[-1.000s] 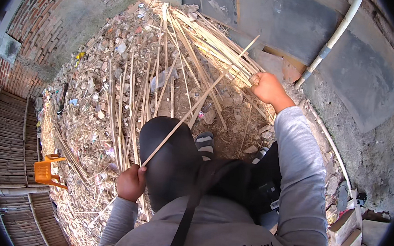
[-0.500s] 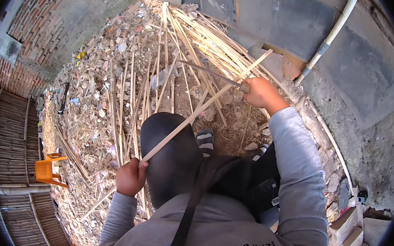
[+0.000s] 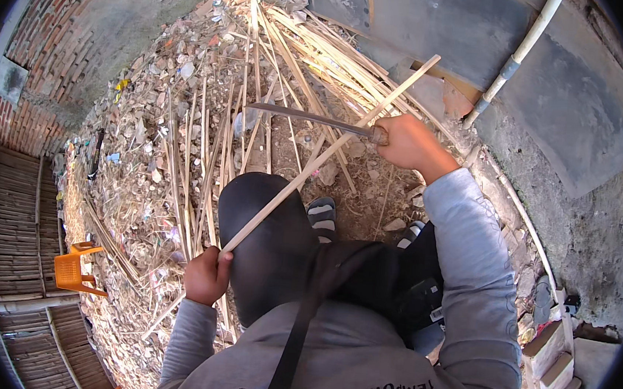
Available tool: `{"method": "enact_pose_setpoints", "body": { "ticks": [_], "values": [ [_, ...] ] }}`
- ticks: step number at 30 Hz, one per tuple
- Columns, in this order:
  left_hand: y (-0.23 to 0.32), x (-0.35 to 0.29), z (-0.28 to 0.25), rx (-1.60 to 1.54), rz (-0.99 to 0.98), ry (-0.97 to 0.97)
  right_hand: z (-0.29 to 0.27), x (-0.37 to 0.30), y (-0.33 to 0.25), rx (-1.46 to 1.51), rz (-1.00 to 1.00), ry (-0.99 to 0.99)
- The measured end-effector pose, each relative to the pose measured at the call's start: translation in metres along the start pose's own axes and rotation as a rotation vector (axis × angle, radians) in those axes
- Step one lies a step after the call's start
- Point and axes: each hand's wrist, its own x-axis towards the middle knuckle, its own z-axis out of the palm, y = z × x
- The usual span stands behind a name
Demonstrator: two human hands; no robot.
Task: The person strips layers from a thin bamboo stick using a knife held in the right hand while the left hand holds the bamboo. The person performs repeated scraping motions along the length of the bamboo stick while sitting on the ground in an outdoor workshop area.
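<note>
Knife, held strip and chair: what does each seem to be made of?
Knife: dull metal blade, probably steel, being thin and dark grey; handle perhaps wood, being brown.
Held strip: matt bamboo or wood, judging by its straw colour; which one stays open.
Chair: smooth, likely moulded plastic, given its even orange colour and one-piece look.

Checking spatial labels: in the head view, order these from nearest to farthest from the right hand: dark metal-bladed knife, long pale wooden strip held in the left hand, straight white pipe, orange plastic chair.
1. Knife: in the right hand.
2. Strip: crosses the knife just left of that hand.
3. Pipe: upper right.
4. Chair: far left.
</note>
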Motion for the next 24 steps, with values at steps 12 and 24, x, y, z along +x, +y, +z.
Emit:
{"method": "enact_pose_setpoints", "body": {
  "ticks": [12,24],
  "values": [
    [-0.001,0.002,-0.002,-0.039,0.004,-0.026,-0.003,0.002,0.006,0.007,0.010,0.028],
    [0.005,0.002,-0.003,0.002,-0.004,-0.003,0.004,0.004,0.016,-0.001,-0.043,0.004]
  ]
}}
